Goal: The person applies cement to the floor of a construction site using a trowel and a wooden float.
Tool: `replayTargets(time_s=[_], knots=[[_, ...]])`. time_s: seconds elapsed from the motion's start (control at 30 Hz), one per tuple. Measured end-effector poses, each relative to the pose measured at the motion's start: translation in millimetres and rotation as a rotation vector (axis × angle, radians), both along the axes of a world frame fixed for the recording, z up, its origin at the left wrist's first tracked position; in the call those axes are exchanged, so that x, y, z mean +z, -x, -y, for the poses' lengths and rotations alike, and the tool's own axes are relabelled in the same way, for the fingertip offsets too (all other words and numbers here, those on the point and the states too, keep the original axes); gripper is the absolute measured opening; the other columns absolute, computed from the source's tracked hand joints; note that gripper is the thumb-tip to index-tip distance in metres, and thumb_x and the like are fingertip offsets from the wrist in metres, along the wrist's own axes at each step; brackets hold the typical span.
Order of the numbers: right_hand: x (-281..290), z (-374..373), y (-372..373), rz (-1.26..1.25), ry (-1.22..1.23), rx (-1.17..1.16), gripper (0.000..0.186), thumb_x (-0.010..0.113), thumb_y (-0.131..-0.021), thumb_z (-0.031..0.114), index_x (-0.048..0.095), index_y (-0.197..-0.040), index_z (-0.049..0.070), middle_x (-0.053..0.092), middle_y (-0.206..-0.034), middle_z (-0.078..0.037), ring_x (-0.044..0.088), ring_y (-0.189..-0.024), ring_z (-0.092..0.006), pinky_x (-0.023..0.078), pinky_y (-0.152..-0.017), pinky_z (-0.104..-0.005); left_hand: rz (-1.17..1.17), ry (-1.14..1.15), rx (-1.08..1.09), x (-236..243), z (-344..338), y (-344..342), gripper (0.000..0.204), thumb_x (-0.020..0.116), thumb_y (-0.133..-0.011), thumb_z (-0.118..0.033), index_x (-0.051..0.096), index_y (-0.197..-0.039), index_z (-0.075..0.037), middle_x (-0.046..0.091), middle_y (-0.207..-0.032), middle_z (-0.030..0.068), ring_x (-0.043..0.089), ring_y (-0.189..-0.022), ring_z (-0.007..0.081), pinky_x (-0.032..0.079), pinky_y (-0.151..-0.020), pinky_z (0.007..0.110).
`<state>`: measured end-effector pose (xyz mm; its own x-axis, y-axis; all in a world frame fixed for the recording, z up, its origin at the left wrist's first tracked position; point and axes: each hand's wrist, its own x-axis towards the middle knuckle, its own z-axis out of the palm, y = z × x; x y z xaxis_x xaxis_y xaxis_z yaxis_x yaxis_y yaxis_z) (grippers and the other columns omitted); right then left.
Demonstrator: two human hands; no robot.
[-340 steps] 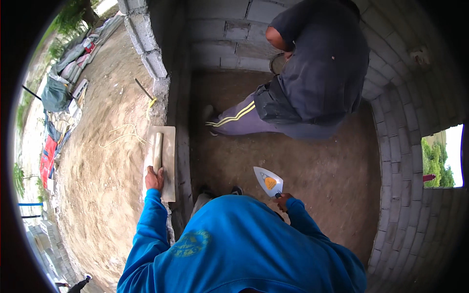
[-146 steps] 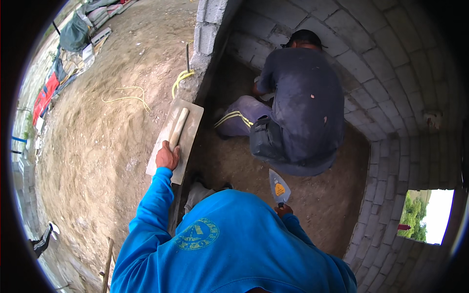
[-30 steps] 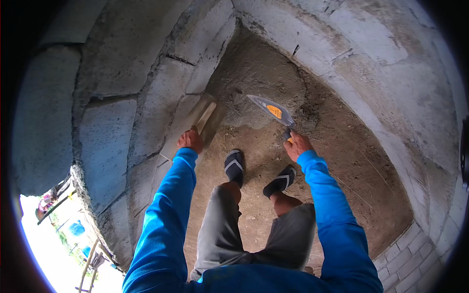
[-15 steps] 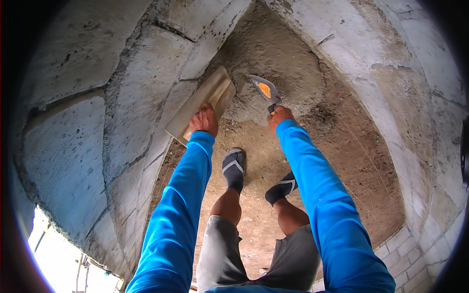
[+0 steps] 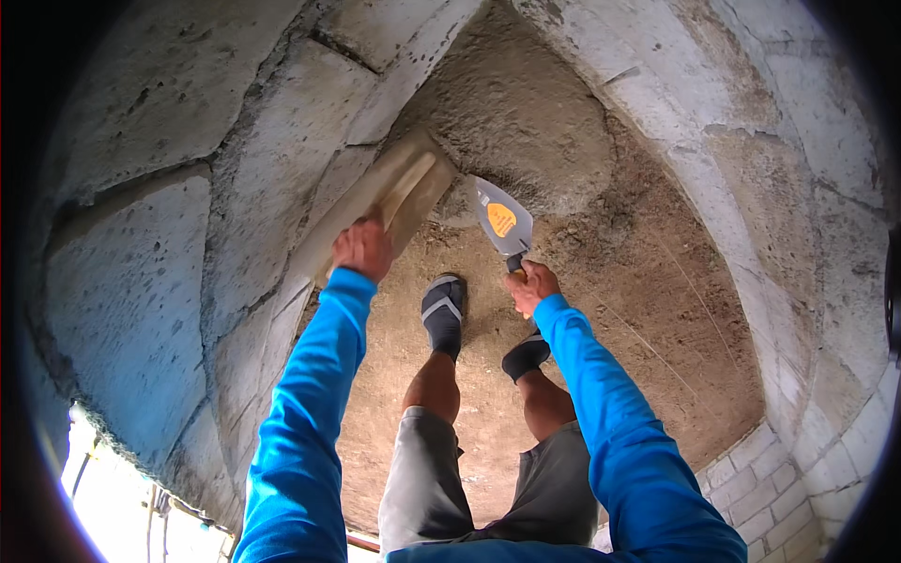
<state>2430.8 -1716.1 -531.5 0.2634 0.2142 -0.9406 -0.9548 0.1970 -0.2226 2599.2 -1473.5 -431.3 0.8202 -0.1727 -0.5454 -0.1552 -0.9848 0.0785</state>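
My left hand (image 5: 363, 249) is closed on the handle of a long, flat plastering float (image 5: 422, 197). The float slants along the foot of the left wall, its far end beside the wet mortar. A pointed trowel (image 5: 503, 220), grey with an orange label and a dark handle, is gripped in my right hand (image 5: 533, 286). Its tip points away from me, at the near edge of the mortar heap (image 5: 526, 122). That grey heap fills the far corner of the floor. Whether the trowel tip touches it, I cannot tell.
Rough block walls rise at the left (image 5: 272, 159) and right (image 5: 751, 178), meeting at the far corner. Brown dirt floor (image 5: 638, 319) lies between them. My feet in dark socks and strapped footwear (image 5: 443, 305) stand behind the mortar. Bright light enters at lower left.
Both hands have drawn back toward me, the left one also leftward. The float has shifted left and nearer; the trowel has come nearer, its blade face showing more fully.
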Motion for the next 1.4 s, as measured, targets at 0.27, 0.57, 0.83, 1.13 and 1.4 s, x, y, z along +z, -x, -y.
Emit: replayTargets(time_s=[0.27,0.57,0.83,1.13,1.4], knots=[[40,5,-13,0.405,0.830,0.669,0.034,0.055,-0.076,0.023,0.056,-0.100,-0.001,0.060,-0.087,-0.026,0.059,-0.084,-0.0401,0.048,-0.076,-0.0463,-0.068,-0.179,0.123,26,-63,88,0.042,0.059,-0.076,-0.021,0.048,-0.114,-0.005,0.060,-0.098,0.0212,0.058,-0.092,0.0374,0.045,-0.078,0.047],[93,-52,21,0.491,0.513,0.960,0.034,0.056,-0.078,0.025,0.054,-0.102,0.002,0.061,-0.087,-0.024,0.059,-0.083,-0.0403,0.047,-0.074,-0.0479,-0.392,-0.277,0.288,44,-131,193,0.043,0.062,-0.075,-0.029,0.050,-0.112,-0.010,0.060,-0.095,0.0206,0.057,-0.089,0.0409,0.044,-0.077,0.050],[34,-61,0,0.563,0.641,0.793,0.032,0.056,-0.077,0.025,0.056,-0.098,0.002,0.061,-0.088,-0.025,0.059,-0.086,-0.0397,0.047,-0.077,-0.0470,-0.430,-0.283,0.346,103,-176,262,0.042,0.063,-0.075,-0.033,0.054,-0.105,-0.006,0.062,-0.087,0.0217,0.058,-0.085,0.0404,0.045,-0.072,0.050],[-20,-168,-54,0.519,0.521,1.041,0.025,0.047,-0.082,0.018,0.061,-0.100,0.007,0.061,-0.104,-0.015,0.058,-0.097,-0.0336,0.048,-0.083,-0.0421,-0.412,-0.153,0.639,136,-186,302,0.054,0.072,-0.067,-0.023,0.055,-0.113,-0.001,0.060,-0.100,0.0237,0.059,-0.095,0.0370,0.046,-0.082,0.042],[-101,-277,114,0.499,0.260,1.151,0.037,0.034,-0.087,0.030,0.060,-0.103,0.009,0.061,-0.103,-0.016,0.059,-0.096,-0.0328,0.048,-0.080,-0.0429,-0.467,-0.120,0.465,154,-194,291,0.048,0.069,-0.068,-0.030,0.059,-0.106,-0.001,0.061,-0.093,0.0229,0.059,-0.088,0.0388,0.046,-0.077,0.045]])
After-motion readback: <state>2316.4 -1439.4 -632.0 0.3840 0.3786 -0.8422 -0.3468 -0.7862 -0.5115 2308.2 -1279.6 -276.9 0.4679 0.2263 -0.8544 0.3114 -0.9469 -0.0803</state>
